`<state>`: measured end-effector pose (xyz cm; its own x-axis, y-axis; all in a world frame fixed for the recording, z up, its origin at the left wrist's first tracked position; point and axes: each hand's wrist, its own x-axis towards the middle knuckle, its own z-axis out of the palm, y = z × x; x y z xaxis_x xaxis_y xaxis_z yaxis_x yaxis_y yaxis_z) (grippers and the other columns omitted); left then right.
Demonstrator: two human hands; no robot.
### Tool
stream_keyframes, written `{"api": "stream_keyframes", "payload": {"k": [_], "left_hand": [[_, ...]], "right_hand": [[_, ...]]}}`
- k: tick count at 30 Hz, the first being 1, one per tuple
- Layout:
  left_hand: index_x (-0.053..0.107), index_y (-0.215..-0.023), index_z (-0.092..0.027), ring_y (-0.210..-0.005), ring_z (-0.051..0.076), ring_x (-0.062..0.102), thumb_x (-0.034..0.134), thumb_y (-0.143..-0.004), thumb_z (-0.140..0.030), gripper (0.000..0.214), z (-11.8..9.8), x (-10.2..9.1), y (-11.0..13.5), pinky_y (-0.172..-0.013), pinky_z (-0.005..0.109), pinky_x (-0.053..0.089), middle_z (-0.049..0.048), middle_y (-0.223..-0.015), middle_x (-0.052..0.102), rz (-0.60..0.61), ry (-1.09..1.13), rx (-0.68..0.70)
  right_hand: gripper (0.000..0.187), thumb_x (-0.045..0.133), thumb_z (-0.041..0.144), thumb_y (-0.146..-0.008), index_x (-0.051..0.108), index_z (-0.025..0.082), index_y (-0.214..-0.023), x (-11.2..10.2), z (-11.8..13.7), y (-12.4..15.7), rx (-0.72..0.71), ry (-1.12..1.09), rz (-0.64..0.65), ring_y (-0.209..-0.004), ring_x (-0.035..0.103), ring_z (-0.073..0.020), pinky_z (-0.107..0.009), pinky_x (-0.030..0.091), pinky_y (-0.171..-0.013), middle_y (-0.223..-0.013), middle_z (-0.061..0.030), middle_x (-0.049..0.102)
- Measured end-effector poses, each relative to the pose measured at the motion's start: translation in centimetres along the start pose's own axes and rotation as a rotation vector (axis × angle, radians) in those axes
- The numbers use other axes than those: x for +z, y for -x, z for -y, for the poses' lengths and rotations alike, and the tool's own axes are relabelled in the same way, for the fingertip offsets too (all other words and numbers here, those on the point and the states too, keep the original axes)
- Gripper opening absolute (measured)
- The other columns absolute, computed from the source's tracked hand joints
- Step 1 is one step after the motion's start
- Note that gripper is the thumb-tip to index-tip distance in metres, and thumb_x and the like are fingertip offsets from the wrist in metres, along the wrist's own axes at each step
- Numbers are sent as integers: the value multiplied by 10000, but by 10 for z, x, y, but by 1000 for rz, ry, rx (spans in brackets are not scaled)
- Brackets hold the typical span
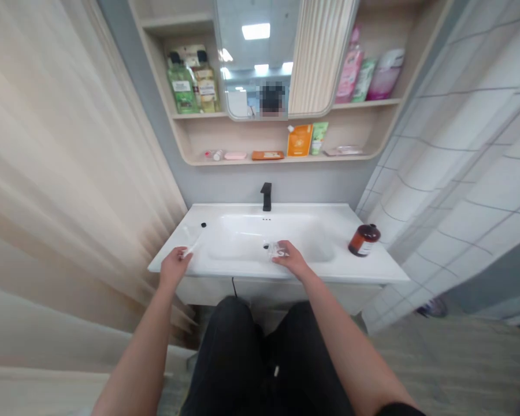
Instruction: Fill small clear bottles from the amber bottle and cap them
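Note:
At the left end of the white washbasin (225,267), my left hand (174,267) is closed on a thin, clear strip-like item (192,247) whose kind I cannot make out. A small black round piece (203,225) shows just beyond its upper end; whether the two are joined is unclear. Over the front of the bowl, my right hand (291,259) grips a clear, shiny plastic piece (274,249), possibly crumpled, near the dark drain (266,247). The fingertips of both hands are partly hidden or blurred.
A brown bottle (364,240) with a black cap stands on the right counter. Behind the bowl rises a black faucet (266,197). Above, a mirror cabinet (281,159) holds bottles, an orange pouch (299,140) and tubes. Curtains (130,190) hang close on the left.

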<state>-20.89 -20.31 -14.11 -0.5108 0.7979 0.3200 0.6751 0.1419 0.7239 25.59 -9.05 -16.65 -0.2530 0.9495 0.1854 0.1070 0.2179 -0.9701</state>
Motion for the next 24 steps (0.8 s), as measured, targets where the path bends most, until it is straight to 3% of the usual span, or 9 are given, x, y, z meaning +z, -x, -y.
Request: {"api": "stream_keyframes", "payload": {"k": [4,7,10,13,16,24], "left_hand": [[659,-1047,-207,-741,226,762,825,-762,-613,523,-64,54,12,-747,380,627,44,-901,741,240,514,49],[699,-1016,-198,-666,182,713,766,-824,-654,500,-114,97,11,-696,346,617,21,-819,711,335,617,90],[708,-920,-197,-601,152,634,702,-857,-674,481,-144,136,9,-635,323,601,4,-747,660,326,645,74],[649,-774,-213,-551,147,578,661,-876,-673,471,-150,165,11,-583,305,570,-17,-638,571,320,625,39],[615,-736,-226,-540,152,582,626,-912,-650,460,-142,180,16,-589,301,555,-26,-594,541,339,583,32],[689,-842,-231,-580,187,646,621,-914,-633,413,-139,183,19,-629,310,529,-29,-599,591,436,426,104]], "right_hand": [[674,973,450,-596,668,260,-1165,3,6,-12,-61,118,-32,-1005,720,-276,-460,601,-926,-1165,-71,758],[664,959,421,-610,671,266,-1188,3,7,-27,-114,262,-61,-1050,713,-284,-436,599,-914,-1217,-72,745],[665,951,380,-609,668,252,-1198,2,-2,-37,-108,364,-89,-1039,719,-277,-439,589,-950,-1222,-70,742],[664,958,333,-599,670,243,-1191,2,-17,-40,-77,440,-82,-1042,722,-279,-456,573,-998,-1197,-64,749],[689,964,311,-619,668,243,-1237,2,-26,-39,-113,479,-30,-1100,717,-282,-448,565,-1026,-1249,-72,742],[701,966,269,-669,678,206,-1305,10,-16,-37,-170,664,58,-1138,714,-302,-447,554,-1055,-1245,-109,745]]}}
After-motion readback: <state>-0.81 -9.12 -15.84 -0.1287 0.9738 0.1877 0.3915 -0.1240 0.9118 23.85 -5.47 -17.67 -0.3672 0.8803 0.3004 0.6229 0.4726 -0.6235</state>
